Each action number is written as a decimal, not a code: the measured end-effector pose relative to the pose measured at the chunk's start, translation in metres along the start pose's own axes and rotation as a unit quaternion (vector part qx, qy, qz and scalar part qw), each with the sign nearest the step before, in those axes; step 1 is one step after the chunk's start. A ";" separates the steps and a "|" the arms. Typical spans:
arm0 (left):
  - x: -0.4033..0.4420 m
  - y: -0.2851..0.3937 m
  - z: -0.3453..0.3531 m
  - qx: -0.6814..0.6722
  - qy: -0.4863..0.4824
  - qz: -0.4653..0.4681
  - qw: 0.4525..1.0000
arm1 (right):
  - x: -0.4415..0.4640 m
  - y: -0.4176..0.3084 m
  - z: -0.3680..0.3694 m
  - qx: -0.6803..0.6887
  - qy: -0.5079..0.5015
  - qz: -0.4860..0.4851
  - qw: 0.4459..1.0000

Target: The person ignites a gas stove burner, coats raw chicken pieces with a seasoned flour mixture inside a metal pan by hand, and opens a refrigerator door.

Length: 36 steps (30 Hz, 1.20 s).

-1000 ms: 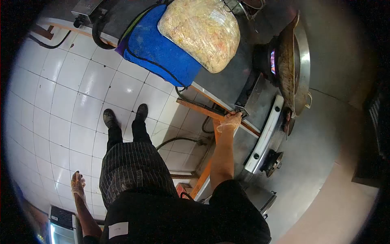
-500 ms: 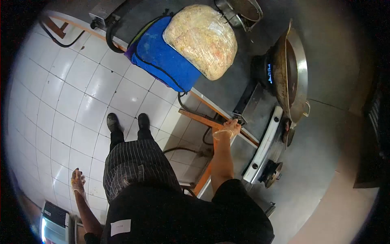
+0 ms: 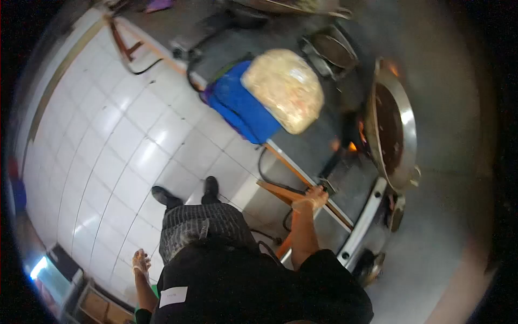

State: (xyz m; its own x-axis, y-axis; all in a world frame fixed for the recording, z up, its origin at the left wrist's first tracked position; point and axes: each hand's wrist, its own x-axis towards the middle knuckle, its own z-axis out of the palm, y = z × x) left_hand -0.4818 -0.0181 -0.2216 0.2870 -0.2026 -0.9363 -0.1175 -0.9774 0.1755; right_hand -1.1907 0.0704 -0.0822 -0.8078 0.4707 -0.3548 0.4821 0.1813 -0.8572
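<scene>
My right hand, in a clear plastic glove, is closed around a stove knob at the front edge of the counter; its fingers mostly hide the knob. A burner beyond it burns with orange flame beneath a large wok holding dark brown liquid. My left hand, also gloved and stained, hangs over the floor at my side, fingers loosely bent and apart, holding nothing that I can see. Nearer the wok's left lies a plastic-wrapped bundle of pale food on a blue cloth bag.
A metal container stands behind the bundle. Another wide pan is at the top edge. A second burner unit lies right of my right hand. Hoses hang by the counter's wooden frame. White tiles cover the floor.
The flame under the wok has turned from small and blue to larger and orange. The camera view has shifted, showing more of the far counter. My right hand stays at the knob.
</scene>
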 end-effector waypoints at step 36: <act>0.007 -0.274 -0.675 -0.359 0.353 0.043 0.863 | -1.202 0.606 -0.235 -0.408 -0.910 -0.071 -0.026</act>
State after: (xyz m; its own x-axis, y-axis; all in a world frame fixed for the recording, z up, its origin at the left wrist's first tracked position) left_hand 0.1939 0.2077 -0.0704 0.8438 -0.0141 -0.5365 0.3795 -0.6910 0.6152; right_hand 0.1518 -0.1826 -0.0874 0.8936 -0.1869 -0.4080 -0.3317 0.3372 -0.8810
